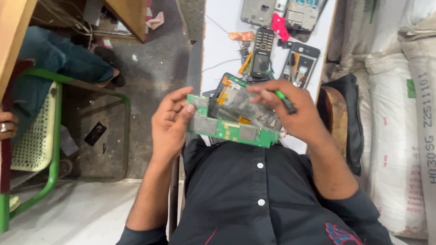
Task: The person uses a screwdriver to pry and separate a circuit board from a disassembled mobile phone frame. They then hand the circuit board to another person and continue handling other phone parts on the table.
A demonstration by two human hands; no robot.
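My left hand [170,122] grips the left end of a green circuit board [231,130] that carries metal shields and a dark, opened device body [240,106]. My right hand [290,113] rests on the right side of that assembly and holds a small green-handled screwdriver [284,100] between the fingers. Both hands hover above my dark shirt, at the near edge of a narrow white table [218,45].
On the table lie a black keypad phone [262,52], opened phone frames [302,63], a grey phone back [259,11], a pink piece [280,26] and loose wires. White sacks [395,136] stand at the right. A green-framed chair [41,131] and another person's leg are at the left.
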